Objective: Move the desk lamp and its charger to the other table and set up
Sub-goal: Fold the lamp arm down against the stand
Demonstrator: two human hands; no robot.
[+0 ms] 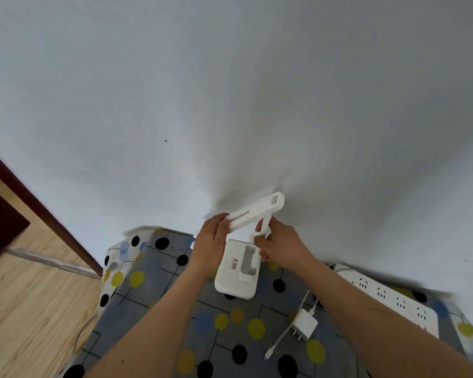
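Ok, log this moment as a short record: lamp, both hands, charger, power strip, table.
lamp: white, folding, partly unfolded, base low over the table, head bar angled up toward the wall
left hand: grips the free end of the head bar
right hand: pinches the lamp's upright arm
charger: white plug with cable, lies on the table right of the lamp base, unplugged
power strip: white, by the wall at right, visible sockets free
table: covered by a grey cloth dotted black, yellow, blue

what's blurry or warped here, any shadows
Head view: wide-angle distortion slants the power strip; motion blur smears the wooden floor and tablecloth edge at left; the desk lamp, left hand and right hand look fairly sharp; a soft shadow fans up the wall.
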